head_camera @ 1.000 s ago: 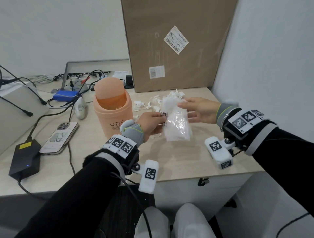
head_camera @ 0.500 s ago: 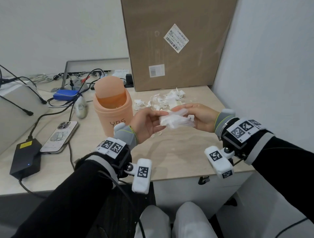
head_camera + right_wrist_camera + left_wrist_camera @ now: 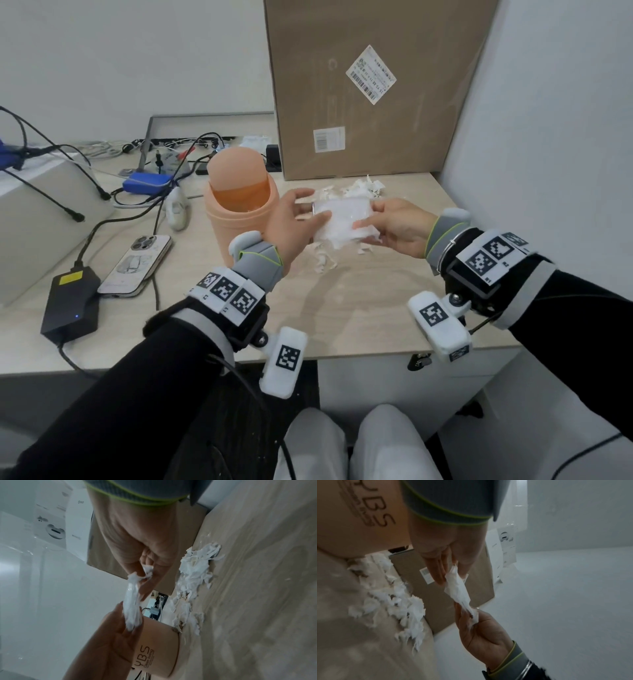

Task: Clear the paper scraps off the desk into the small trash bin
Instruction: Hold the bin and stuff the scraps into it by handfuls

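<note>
Both hands hold one white crumpled sheet (image 3: 342, 222) flat between them, just above the desk. My left hand (image 3: 313, 209) pinches its left end and my right hand (image 3: 368, 216) pinches its right end. The left wrist view shows the sheet (image 3: 458, 592) edge-on between the left hand (image 3: 448, 569) and the right hand (image 3: 471, 615). The small peach trash bin (image 3: 239, 219) with a swing lid stands right beside my left hand. White paper scraps (image 3: 359, 186) lie in a pile behind the hands, and more scraps (image 3: 322, 260) lie below them.
A tall cardboard box (image 3: 370, 85) leans against the wall behind the scraps. A white wall closes the desk's right side. Left of the bin lie a phone (image 3: 137, 263), a black power adapter (image 3: 72, 301), a blue device (image 3: 147, 181) and tangled cables.
The sheet hung upright from both hands one second ago; now it lies flat and stretched between them. Both hands have shifted slightly away from me.
</note>
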Motion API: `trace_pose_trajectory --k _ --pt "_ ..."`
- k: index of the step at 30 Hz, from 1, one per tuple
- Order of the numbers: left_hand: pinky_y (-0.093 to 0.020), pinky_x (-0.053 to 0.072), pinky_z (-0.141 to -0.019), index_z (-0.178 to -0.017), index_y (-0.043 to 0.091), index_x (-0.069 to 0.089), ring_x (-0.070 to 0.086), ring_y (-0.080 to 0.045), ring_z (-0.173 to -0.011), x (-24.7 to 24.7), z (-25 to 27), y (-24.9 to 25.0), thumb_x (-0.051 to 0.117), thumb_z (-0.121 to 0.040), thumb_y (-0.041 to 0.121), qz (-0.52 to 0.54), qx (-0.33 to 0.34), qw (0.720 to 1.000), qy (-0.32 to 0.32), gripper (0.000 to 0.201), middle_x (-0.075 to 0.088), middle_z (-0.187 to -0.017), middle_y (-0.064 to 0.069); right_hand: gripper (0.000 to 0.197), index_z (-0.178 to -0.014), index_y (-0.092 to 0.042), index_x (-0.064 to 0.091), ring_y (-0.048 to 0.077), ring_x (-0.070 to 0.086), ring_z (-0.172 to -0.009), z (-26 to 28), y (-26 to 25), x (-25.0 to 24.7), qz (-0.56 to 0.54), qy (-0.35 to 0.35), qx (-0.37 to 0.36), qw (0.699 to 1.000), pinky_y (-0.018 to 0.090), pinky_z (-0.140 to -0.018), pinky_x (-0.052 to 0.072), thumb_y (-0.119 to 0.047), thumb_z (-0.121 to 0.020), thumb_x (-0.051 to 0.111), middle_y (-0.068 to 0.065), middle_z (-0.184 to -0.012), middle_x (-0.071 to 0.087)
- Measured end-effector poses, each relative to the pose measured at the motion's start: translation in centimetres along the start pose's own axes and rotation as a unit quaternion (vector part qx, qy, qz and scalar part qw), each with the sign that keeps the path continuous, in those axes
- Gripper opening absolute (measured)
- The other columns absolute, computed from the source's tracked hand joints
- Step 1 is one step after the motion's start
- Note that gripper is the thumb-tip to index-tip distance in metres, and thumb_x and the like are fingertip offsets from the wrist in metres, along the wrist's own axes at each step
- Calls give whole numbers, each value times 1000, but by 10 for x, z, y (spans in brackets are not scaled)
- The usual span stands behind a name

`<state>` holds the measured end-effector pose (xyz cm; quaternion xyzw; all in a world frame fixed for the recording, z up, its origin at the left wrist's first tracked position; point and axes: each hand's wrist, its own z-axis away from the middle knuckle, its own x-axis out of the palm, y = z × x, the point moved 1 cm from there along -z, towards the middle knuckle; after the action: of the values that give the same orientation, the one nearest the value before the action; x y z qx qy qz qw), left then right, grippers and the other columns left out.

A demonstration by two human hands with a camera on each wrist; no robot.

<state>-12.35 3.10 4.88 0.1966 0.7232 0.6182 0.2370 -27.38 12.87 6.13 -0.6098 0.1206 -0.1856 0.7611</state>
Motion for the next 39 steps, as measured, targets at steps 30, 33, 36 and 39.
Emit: trace_pose_trajectory --k 30,33,36,39 --pt "-28 36 -108 -154 21 -14 44 -12 -132 -120 -34 -54 88 -68 16 -111 -25 991 73 133 44 -146 -2 23 -65 -21 51 28 42 -74 -59 -68 132 573 88 -288 762 28 -59 26 -2 -77 46 3 -67 46" --pt "-26 36 -108 -154 20 -7 43 -11 -130 -118 -37 -56 87 -69 13 -107 -15 992 66 128 42 -143 1 26 -108 -10 63 32 58 -95 -59 -65 138 641 64 -253 721 27 -66 30 -14 -87 46 14 -102 61" --pt "-26 39 -103 -154 21 -3 43 -10 -126 -119 -40 -62 87 -70 13 -110 -16 992 67 123 38 -145 1 26 -96 -7 61 21 51 -92 -61 -62 150 652 -21 -203 730 18 -58 28 -25 -97 42 3 -88 55" --pt "-31 42 -105 -154 22 4 43 -12 -129 -119 -39 -66 88 -66 16 -112 -17 991 67 122 34 -152 -3 38 -83 -11 54 25 46 -92 -64 -60 161 655 -103 -83 744 26 -73 36 -29 -102 27 4 -89 53"
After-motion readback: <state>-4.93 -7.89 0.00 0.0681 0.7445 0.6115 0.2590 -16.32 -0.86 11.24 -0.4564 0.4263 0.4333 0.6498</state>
